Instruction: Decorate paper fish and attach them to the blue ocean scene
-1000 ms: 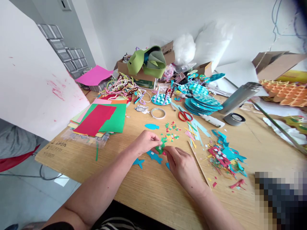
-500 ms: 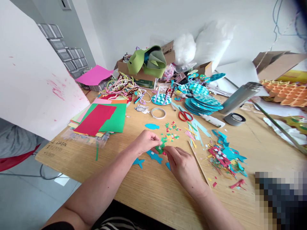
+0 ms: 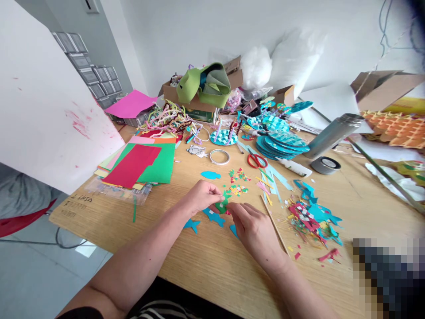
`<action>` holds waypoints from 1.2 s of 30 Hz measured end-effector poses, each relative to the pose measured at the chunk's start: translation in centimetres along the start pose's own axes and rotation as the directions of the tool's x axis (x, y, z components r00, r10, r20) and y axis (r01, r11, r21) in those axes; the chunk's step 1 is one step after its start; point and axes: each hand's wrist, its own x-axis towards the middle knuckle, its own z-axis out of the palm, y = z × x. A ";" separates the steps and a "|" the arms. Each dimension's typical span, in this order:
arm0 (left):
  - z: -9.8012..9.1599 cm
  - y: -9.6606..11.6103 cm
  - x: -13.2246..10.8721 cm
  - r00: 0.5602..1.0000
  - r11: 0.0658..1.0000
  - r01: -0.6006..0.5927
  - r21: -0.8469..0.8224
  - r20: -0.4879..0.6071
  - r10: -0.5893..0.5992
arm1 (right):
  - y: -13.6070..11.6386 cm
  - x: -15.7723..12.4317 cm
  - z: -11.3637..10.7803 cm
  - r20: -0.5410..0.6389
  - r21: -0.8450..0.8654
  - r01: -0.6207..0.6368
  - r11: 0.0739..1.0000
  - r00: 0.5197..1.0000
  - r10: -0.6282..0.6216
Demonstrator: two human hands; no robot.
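Between my two hands is a small green paper cutout (image 3: 222, 205) with a white patch on it. My left hand (image 3: 205, 195) pinches its upper left side, and my right hand (image 3: 249, 221) pinches its lower right edge. Partly under my hands lie a blue paper fish (image 3: 215, 218) with a white patch and another blue paper fish (image 3: 191, 225) whose front is hidden by my left forearm. A further blue paper piece (image 3: 233, 230) peeks out beside my right hand. Just beyond my hands are a blue paper fish shape (image 3: 210, 175) and small coloured paper bits (image 3: 238, 190).
Red-handled scissors (image 3: 256, 161), a roll of tape (image 3: 219, 157) and a white glue bottle (image 3: 295, 167) lie farther back. A wooden stick (image 3: 275, 227) rests by my right wrist. Paper scraps (image 3: 308, 215) are heaped at right, coloured sheets (image 3: 159, 166) at left. A steel flask (image 3: 334, 135) leans behind.
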 end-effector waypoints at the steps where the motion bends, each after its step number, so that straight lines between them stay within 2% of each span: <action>1: 0.0 0.0 0.0 1.000 1.000 -0.001 -0.001 0.002 0.001 | 0.0 0.0 0.0 -0.001 0.000 0.002 1.000 1.000 -0.002; 9: -0.1 0.2 0.0 1.000 1.000 0.005 -0.013 -0.007 -0.005 | 0.0 0.0 -0.1 -0.028 -0.004 -0.001 1.000 1.000 0.000; 26: 0.1 0.1 0.0 0.999 0.999 -0.008 -0.039 0.045 0.010 | 0.3 -0.1 0.4 -0.031 -0.048 -0.017 0.999 0.999 0.016; 32: 0.2 -0.2 0.2 0.999 0.998 0.022 -0.054 -0.022 -0.023 | 0.2 -0.1 0.2 -0.025 -0.056 -0.014 0.998 1.000 0.013; 36: 0.2 -0.5 0.3 0.999 0.998 0.034 -0.054 -0.009 -0.034 | 0.2 -0.1 0.3 -0.018 -0.073 -0.027 0.997 1.000 0.025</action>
